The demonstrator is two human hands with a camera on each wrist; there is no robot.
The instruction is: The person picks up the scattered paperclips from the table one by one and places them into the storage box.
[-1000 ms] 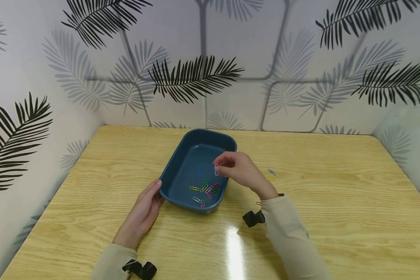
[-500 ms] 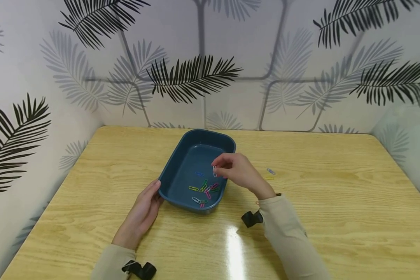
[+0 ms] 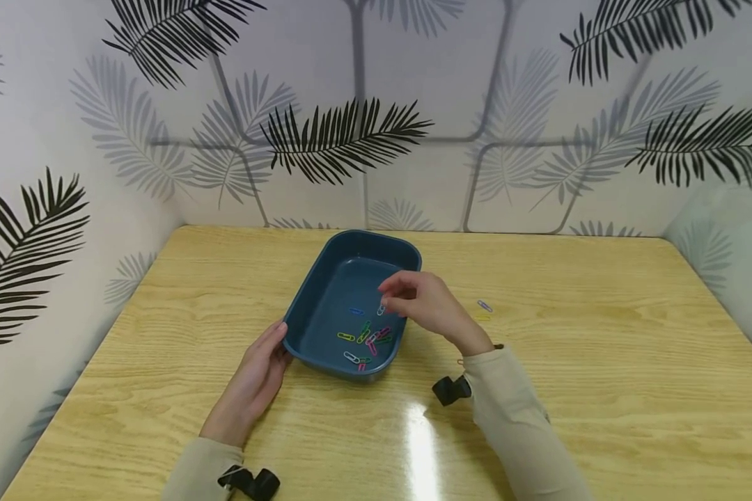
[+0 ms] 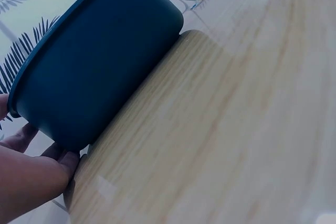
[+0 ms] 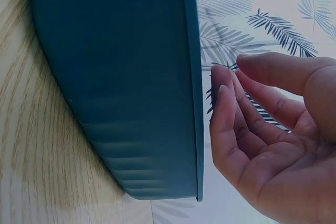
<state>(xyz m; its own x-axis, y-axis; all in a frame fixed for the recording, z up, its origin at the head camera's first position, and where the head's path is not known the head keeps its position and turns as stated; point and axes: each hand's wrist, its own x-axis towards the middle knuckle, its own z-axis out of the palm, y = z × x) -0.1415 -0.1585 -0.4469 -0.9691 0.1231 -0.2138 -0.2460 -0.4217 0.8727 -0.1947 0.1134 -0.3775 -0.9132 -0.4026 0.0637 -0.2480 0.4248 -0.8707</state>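
Observation:
A dark blue plastic basin (image 3: 313, 278) stands on the wooden table, with several coloured paper clips (image 3: 372, 339) inside. My left hand (image 3: 257, 376) holds its near left corner; in the left wrist view fingers (image 4: 65, 163) lie low against the basin wall (image 4: 100, 51), with another fingertip up at the rim. Over the basin's right side is my right hand (image 3: 426, 303), loosely bent. Just below its fingertips shows a white paper clip (image 3: 381, 310). The right wrist view has the thumb (image 5: 268, 69) apart from the fingers (image 5: 223, 108), nothing between them.
To the right of the basin lie a bluish paper clip (image 3: 485, 305) and a yellow paper clip (image 3: 483, 318) on the table (image 3: 601, 334). An orange paper clip (image 3: 460, 362) shows beside the right wrist. A leaf-patterned wall (image 3: 413, 195) stands behind the table.
The white paper clip was pinched in my right fingers and has now slipped below the fingertips, let go. The right hand has shifted slightly left. My left hand has stayed on the basin.

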